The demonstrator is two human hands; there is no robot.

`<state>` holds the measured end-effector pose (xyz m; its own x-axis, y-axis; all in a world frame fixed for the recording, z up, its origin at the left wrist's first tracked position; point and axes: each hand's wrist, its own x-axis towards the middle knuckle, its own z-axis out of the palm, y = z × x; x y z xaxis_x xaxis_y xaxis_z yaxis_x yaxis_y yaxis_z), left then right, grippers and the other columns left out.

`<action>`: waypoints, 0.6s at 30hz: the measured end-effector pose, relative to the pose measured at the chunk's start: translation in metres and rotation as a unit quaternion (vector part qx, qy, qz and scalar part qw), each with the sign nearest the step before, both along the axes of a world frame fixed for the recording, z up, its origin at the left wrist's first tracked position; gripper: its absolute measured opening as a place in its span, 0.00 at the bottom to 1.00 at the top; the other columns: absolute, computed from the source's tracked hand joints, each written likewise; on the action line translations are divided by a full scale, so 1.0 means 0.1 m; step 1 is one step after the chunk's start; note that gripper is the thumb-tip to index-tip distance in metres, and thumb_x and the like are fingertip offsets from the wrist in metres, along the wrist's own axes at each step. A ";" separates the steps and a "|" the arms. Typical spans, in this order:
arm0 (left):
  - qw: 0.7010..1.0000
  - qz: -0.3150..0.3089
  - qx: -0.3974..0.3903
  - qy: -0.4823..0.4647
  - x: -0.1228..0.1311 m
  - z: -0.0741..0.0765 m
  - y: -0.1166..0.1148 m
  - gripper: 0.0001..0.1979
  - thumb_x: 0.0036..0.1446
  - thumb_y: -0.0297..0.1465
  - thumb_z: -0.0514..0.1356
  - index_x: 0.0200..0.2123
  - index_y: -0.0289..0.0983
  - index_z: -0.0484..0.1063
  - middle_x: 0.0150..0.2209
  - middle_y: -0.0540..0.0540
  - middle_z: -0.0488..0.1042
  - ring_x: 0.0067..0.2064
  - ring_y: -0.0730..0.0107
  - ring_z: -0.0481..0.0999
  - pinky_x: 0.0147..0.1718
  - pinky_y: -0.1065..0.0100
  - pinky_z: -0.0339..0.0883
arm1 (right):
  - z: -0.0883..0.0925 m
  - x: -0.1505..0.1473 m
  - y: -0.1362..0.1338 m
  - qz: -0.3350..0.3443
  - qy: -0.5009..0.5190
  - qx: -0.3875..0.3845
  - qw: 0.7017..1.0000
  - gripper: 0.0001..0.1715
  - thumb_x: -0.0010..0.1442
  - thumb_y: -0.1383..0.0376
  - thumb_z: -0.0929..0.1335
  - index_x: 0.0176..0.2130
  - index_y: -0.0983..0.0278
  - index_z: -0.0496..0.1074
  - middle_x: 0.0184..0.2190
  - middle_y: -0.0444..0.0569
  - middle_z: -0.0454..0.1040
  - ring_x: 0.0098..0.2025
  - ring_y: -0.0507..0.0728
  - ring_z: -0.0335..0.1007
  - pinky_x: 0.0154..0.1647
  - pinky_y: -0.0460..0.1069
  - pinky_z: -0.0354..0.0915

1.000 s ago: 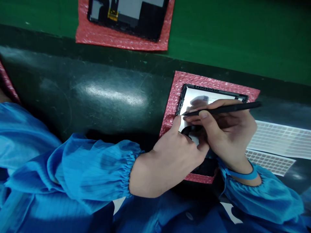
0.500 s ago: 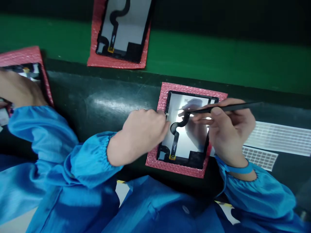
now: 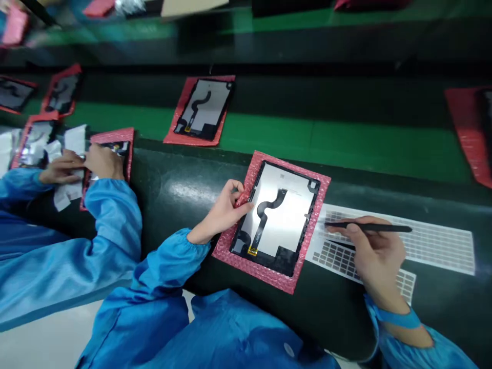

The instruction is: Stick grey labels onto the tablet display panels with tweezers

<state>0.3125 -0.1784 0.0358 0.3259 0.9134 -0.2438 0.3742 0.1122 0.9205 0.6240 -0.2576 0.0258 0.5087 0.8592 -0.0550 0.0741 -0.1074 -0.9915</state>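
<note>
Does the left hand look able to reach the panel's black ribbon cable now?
Probably yes: the left hand sits on the pink bubble wrap beside the panel; nothing blocks the ribbon cable.

Nothing here can be read. The small printed label near the top edge of the tablet screen panel is too tiny to make out, and the yellow tag at the end of its flex cable shows no legible marks. The label sheet on the right carries only rows of small grey rectangles, with no characters that can be told apart — the same goes for the panels further off, which are too blurred.
</note>
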 end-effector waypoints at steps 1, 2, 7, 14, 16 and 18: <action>1.000 0.017 -0.003 -0.021 0.04 -0.05 0.05 0.16 0.65 0.37 0.58 0.44 0.44 0.49 0.29 0.56 0.66 0.24 0.75 0.65 0.26 0.72 0.60 | 0.00 0.00 0.00 0.007 0.002 -0.003 1.000 0.15 0.49 0.63 0.82 0.36 0.56 0.79 0.29 0.49 0.83 0.27 0.67 0.84 0.34 0.56 0.82; 0.999 0.034 -0.002 -0.036 0.08 -0.10 0.14 0.17 0.64 0.35 0.59 0.44 0.44 0.48 0.29 0.57 0.66 0.23 0.76 0.64 0.25 0.72 0.60 | 0.00 0.00 0.01 0.013 0.003 -0.007 1.000 0.15 0.49 0.62 0.82 0.36 0.55 0.79 0.29 0.49 0.83 0.28 0.68 0.84 0.35 0.58 0.83; 0.992 0.105 0.037 -0.052 0.38 -0.18 1.20 0.15 0.66 0.26 0.59 0.50 0.41 0.55 0.31 0.56 0.67 0.26 0.77 0.67 0.27 0.74 0.63 | 0.00 0.06 0.00 0.034 -0.009 -0.046 0.998 0.18 0.50 0.55 0.81 0.38 0.54 0.77 0.30 0.49 0.83 0.31 0.70 0.85 0.38 0.63 0.83; 0.984 0.132 0.108 0.056 0.80 -0.01 2.53 0.16 0.70 0.36 0.63 0.55 0.34 0.71 0.46 0.44 0.75 0.40 0.68 0.77 0.39 0.64 0.77 | -0.13 0.15 0.00 0.039 -0.047 -0.063 0.996 0.28 0.49 0.43 0.79 0.40 0.58 0.75 0.28 0.51 0.83 0.31 0.68 0.85 0.37 0.59 0.84; 0.975 0.140 0.131 0.112 0.68 0.10 2.66 0.18 0.69 0.36 0.64 0.58 0.35 0.71 0.50 0.42 0.76 0.44 0.65 0.78 0.44 0.60 0.78 | -0.16 0.18 0.00 0.045 -0.052 -0.066 0.995 0.30 0.49 0.42 0.79 0.40 0.58 0.74 0.28 0.51 0.84 0.31 0.68 0.85 0.37 0.58 0.84; 0.959 0.160 0.146 0.183 0.39 0.26 2.72 0.20 0.69 0.37 0.64 0.59 0.36 0.71 0.54 0.41 0.75 0.49 0.61 0.78 0.49 0.55 0.77 | -0.18 0.20 -0.01 0.050 -0.056 -0.071 0.995 0.30 0.49 0.41 0.78 0.40 0.59 0.74 0.29 0.52 0.84 0.32 0.67 0.85 0.38 0.56 0.84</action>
